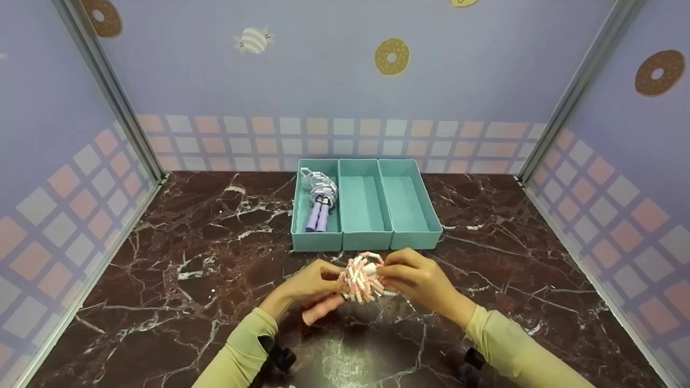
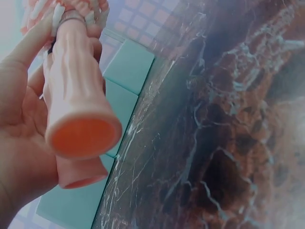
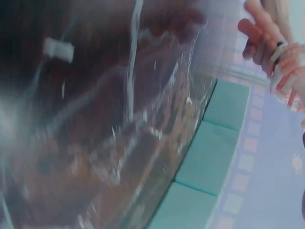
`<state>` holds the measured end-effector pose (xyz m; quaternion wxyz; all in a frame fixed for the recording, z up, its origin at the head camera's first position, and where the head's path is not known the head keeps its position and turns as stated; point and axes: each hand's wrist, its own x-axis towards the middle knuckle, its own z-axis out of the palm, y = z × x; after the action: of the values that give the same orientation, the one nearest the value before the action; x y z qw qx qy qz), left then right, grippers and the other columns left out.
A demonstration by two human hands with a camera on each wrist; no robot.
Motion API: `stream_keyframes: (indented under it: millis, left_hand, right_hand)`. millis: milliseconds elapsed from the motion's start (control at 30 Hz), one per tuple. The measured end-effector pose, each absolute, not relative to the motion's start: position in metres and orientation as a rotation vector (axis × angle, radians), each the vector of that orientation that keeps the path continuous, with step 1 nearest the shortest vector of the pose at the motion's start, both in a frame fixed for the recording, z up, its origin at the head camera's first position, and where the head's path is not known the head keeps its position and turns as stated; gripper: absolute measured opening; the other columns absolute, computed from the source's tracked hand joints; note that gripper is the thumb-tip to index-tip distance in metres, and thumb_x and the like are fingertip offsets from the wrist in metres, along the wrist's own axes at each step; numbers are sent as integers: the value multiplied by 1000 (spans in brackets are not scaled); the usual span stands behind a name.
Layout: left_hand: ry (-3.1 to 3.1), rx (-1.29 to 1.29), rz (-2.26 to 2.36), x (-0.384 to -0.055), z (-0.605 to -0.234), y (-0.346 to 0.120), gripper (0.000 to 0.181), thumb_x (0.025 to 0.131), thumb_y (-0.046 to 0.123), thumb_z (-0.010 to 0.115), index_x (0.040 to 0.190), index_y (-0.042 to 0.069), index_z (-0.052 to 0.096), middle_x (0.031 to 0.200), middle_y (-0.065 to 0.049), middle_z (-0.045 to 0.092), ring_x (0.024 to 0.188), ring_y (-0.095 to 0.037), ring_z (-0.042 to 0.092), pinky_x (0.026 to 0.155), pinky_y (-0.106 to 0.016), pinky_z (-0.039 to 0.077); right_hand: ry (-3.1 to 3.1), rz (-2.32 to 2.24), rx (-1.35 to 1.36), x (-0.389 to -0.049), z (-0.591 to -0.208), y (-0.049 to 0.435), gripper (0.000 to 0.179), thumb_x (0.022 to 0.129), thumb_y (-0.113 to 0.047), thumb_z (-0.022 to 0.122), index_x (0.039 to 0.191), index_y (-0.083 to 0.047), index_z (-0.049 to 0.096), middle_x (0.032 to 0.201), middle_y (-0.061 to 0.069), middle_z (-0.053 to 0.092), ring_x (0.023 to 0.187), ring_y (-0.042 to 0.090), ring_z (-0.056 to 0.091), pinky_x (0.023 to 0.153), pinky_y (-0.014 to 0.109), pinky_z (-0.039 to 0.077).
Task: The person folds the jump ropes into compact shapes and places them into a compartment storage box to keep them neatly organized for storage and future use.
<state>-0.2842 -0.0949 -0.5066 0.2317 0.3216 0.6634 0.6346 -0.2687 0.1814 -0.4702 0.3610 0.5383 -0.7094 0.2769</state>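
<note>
A pink-and-white beaded jump rope (image 1: 358, 280), wound into a bundle, is held above the table between both hands. My left hand (image 1: 310, 283) grips it where the pink handles meet the beads. Two handles (image 2: 76, 90) show in the left wrist view, their flared hollow ends facing the camera. My right hand (image 1: 418, 280) pinches the bundle from the right side; its fingertips are partly hidden by the beads. In the right wrist view the rope (image 3: 288, 71) appears only at the right edge.
Behind the hands stands a teal box (image 1: 369, 241) with three compartments. Its left compartment holds a purple jump rope (image 1: 323, 196), handles toward me. Patterned panels (image 1: 345, 81) enclose the dark marbled table (image 1: 178, 269) on three sides. A small blurred white piece (image 3: 58, 50) lies on the table.
</note>
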Motion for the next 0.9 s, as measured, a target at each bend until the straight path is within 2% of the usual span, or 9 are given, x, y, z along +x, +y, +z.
stream_keyframes:
  millis: [67,200,300,367,500,600,733,900]
  left_hand:
    - [1865,948,1725,-286,-506,-96,34,90,18,72,106,-12,69,90,4,75,69,0,61,64,-16,50]
    - [1867,1009,1699,-288,-506,-97,36,90,15,71,107,-16,67,96,1,75,77,-2,65,72,-18,54]
    - [1893,1018,1676,-288,-506,-97,31,90,12,69,105,-15,68,92,7,73,74,0,62,69,-16,51]
    - [1928,1006,1661,-286,-506,-96,28,91,10,68,104,-13,68,87,10,71,65,1,57,60,-14,47]
    - [1973,931,1677,-282,-504,-92,24,90,7,66,103,-13,69,81,13,70,58,2,53,56,-13,45]
    - [2023,876,1693,-280,-502,-89,21,89,7,67,96,-14,68,74,12,67,57,2,53,56,-14,46]
    - [2110,780,1729,-276,-499,-85,21,88,8,69,87,-13,67,66,11,60,54,0,48,51,-15,40]
    - [2159,711,1834,-271,-497,-82,19,88,8,70,96,-9,72,71,10,63,59,-2,51,54,-17,42]
  right_hand:
    - [-1751,547,1423,-269,-465,183,24,79,-9,80,102,-10,77,101,5,69,86,16,66,77,23,55]
    - [-1598,207,1470,-269,-456,186,18,89,-13,68,105,-9,76,101,4,72,85,16,67,78,27,56]
    - [-1531,11,1486,-268,-454,188,19,96,-13,59,106,-9,74,102,3,71,87,16,66,80,28,55]
    - [-1531,-51,1480,-268,-455,190,20,99,-14,55,106,-9,73,103,4,70,87,16,64,80,28,55]
    - [-1572,-46,1440,-269,-461,191,21,101,-14,51,103,-5,70,102,7,66,84,19,61,77,28,55]
    - [-1616,-16,1397,-270,-465,191,19,99,-12,51,99,-2,68,100,9,63,84,20,60,76,28,55]
    - [-1677,50,1341,-270,-467,191,17,96,-7,49,97,0,65,100,12,62,84,21,60,75,27,55]
    - [-1797,351,1255,-267,-471,188,18,102,-8,49,96,3,61,100,13,61,88,21,59,79,23,53]
